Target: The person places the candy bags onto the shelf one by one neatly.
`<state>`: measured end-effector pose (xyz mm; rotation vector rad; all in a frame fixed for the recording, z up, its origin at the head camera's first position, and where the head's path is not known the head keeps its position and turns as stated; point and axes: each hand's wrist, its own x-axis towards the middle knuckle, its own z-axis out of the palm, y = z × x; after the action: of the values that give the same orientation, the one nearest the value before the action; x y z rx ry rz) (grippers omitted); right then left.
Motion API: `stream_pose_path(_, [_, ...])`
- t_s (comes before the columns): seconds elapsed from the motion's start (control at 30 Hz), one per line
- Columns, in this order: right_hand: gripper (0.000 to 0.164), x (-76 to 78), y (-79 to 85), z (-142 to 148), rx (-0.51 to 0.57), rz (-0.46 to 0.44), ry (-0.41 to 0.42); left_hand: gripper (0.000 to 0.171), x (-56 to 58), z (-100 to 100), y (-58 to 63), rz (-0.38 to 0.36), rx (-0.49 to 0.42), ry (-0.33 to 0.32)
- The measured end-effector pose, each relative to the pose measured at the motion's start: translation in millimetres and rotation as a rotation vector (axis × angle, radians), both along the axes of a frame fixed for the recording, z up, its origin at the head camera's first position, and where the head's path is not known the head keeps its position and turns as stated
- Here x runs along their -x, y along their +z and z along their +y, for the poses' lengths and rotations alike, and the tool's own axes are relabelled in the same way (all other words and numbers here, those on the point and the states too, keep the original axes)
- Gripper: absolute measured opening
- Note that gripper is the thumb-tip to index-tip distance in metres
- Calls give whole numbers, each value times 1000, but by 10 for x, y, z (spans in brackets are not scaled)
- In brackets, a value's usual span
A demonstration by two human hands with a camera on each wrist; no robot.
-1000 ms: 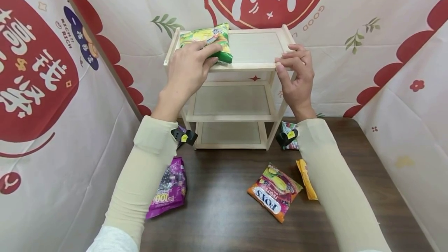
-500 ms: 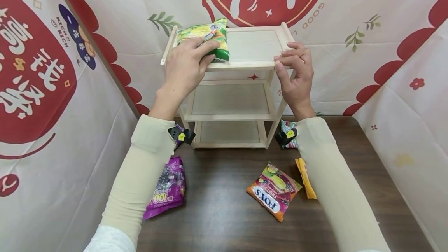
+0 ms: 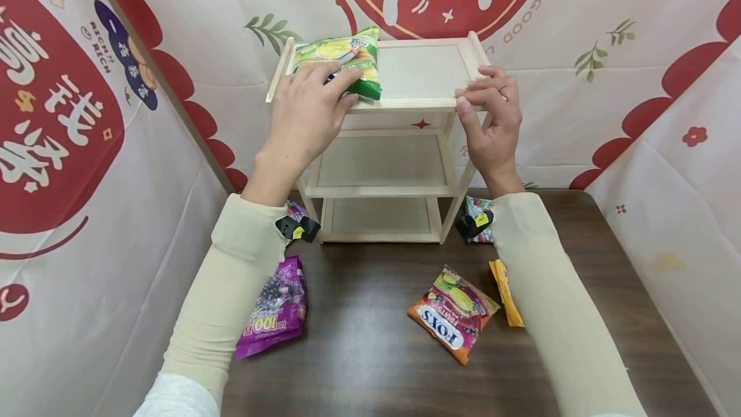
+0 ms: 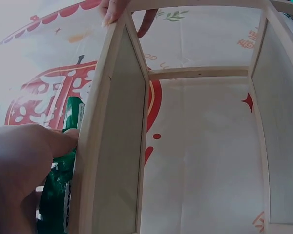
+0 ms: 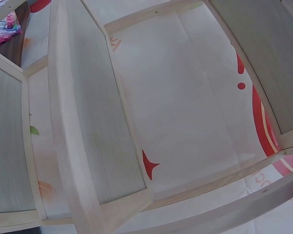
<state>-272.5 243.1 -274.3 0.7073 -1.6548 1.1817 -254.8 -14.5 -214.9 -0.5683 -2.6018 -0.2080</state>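
A three-tier wooden shelf (image 3: 382,192) stands at the back of the table. On the left of its top tier lies a green and yellow candy bag (image 3: 365,60). My left hand (image 3: 309,105) holds this bag from the front left, fingers over it and thumb at its front side. In the left wrist view the thumb (image 4: 66,141) lies against the green bag (image 4: 56,195) at the shelf's edge. My right hand (image 3: 492,121) grips the front right corner of the top tier. The right wrist view shows the shelf frame (image 5: 71,122) but not the hand.
A purple candy bag (image 3: 280,307) lies front left, and a Fox's candy bag (image 3: 454,314) right of centre. A yellow packet (image 3: 506,291) is partly behind the right sleeve. More bags lie beside the shelf's left (image 3: 296,211) and right (image 3: 479,208) legs. Printed cloth walls (image 3: 666,114) surround the table.
The green candy bag has stayed at about the same place on the top tier under my left hand. My right hand keeps its hold on the corner. The head view has shifted slightly.
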Motion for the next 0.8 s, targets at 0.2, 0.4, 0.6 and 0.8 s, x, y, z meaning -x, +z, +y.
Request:
stream_pose_path(0.2, [25, -5, 11, -5, 6, 8, 7, 42, -6, -15, -15, 35, -3, -15])
stream_pose_path(0.4, [25, -9, 13, -5, 6, 3, 5, 41, -46, -46, -71, 138, -49, -46])
stream_pose_path(0.6, [25, -12, 11, 1, 6, -2, 3, 41, -134, -91, -171, 261, -97, -113])
stream_pose_path(0.8, [24, -16, 3, 2, -3, -5, -5, 37, -204, -147, -284, 416, -178, -194])
